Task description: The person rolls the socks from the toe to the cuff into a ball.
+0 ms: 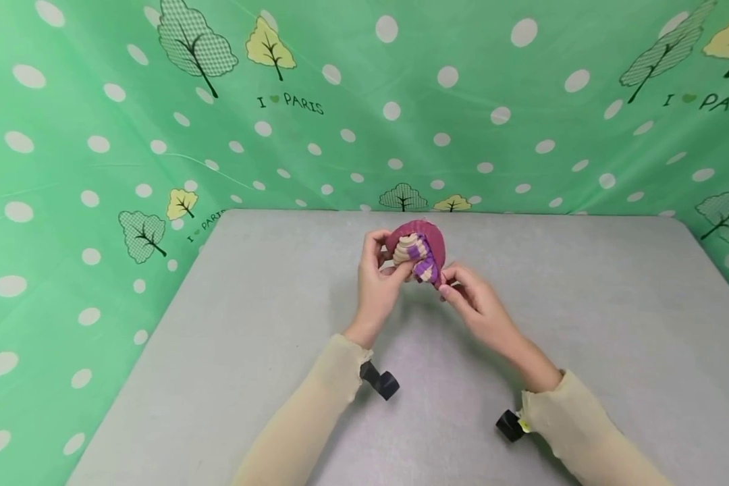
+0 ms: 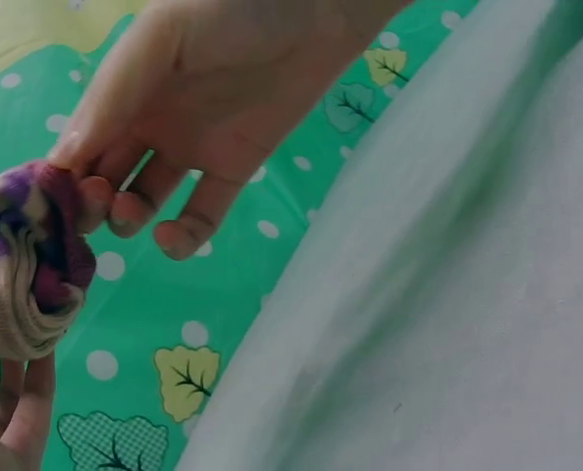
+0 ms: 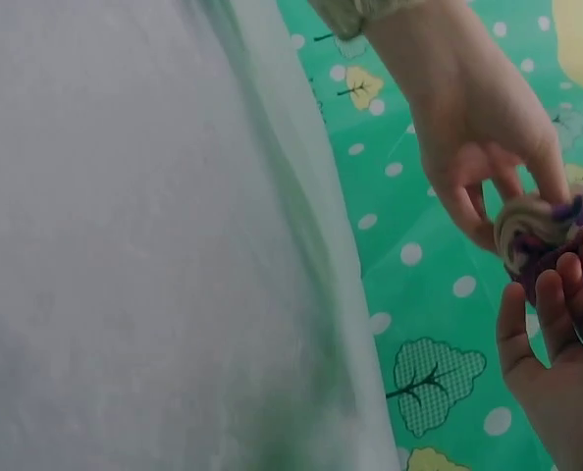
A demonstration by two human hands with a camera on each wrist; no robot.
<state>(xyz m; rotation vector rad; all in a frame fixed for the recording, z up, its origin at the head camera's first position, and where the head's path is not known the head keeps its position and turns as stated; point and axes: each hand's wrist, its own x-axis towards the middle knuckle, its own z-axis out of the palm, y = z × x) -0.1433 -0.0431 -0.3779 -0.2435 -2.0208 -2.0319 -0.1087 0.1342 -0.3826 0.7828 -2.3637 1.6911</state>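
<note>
A rolled-up bundle of socks (image 1: 435,244), maroon outside with ribbed beige and purple knit showing, is held above the table in the head view. My left hand (image 1: 376,278) grips its left side, the thumb over the ribbed part and fingers behind. With thumb and forefinger, my right hand (image 1: 478,307) pinches the maroon edge at its lower right. The left wrist view has the socks (image 2: 25,309) at the left edge, the right hand (image 2: 188,108) above them. In the right wrist view, the left hand (image 3: 480,123) reaches down to the socks (image 3: 523,224).
A grey table (image 1: 249,324) lies beneath both hands. Behind it and on the left hangs a green dotted cloth (image 1: 352,162) with printed trees, meeting the table's far edge. Black wrist devices (image 1: 381,381) hang by both sleeves.
</note>
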